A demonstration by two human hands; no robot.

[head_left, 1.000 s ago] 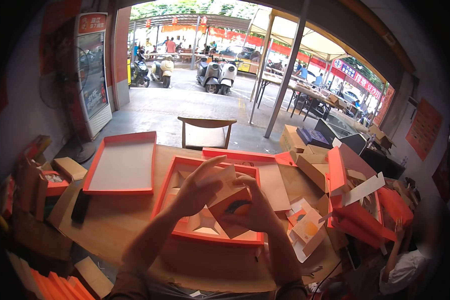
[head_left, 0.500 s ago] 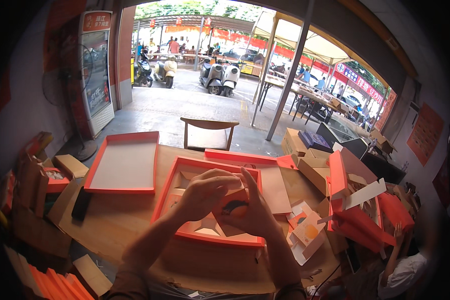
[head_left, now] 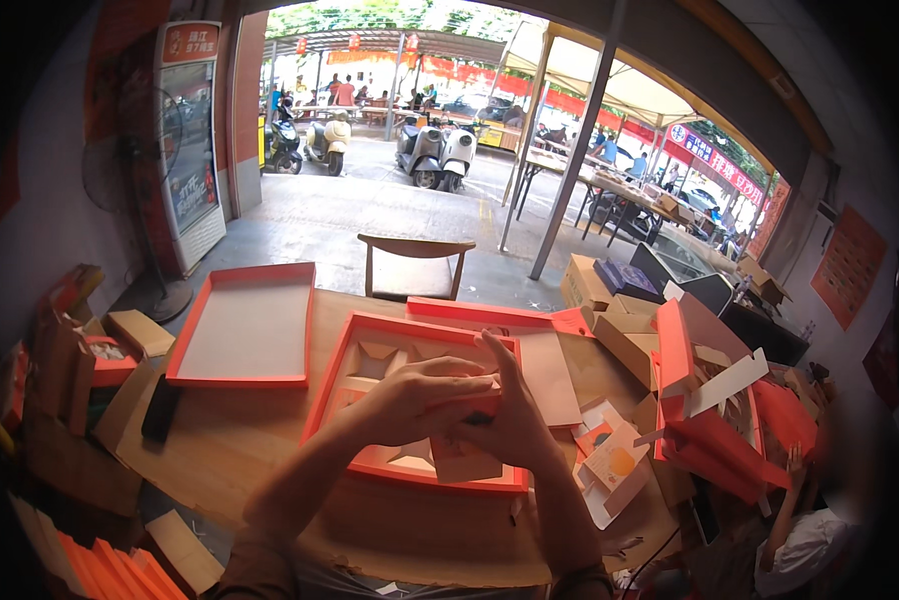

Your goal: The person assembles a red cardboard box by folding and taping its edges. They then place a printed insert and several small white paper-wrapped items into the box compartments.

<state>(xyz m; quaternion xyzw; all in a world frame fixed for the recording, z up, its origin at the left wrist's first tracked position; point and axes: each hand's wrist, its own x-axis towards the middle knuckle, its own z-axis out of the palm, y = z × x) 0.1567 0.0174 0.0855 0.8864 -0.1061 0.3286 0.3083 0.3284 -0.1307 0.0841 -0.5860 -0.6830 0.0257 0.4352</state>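
Note:
Above the red-rimmed tray box [head_left: 320,415] with white dividers, my two hands meet around a small cardboard box [head_left: 468,463] with a dark and orange print. My left hand [head_left: 420,400] lies across its upper side, fingers reaching over to the other hand. My right hand [head_left: 515,420] grips it from the right, forefinger pointing up. Much of the small box is hidden behind the fingers. Inside the tray, white folded compartments [head_left: 378,362] show at the back left.
A shallow red-edged lid [head_left: 245,325] lies at the table's left. Another red-edged box piece [head_left: 550,375] sits behind the tray. Opened small cartons [head_left: 610,465] and a heap of red boxes [head_left: 720,440] stand on the right. A chair [head_left: 417,265] is beyond the table; a person's arm [head_left: 785,510] shows lower right.
The small box has turned in my hands, so its printed face is mostly covered and a plain brown side shows below. My left fingers have moved right, over it.

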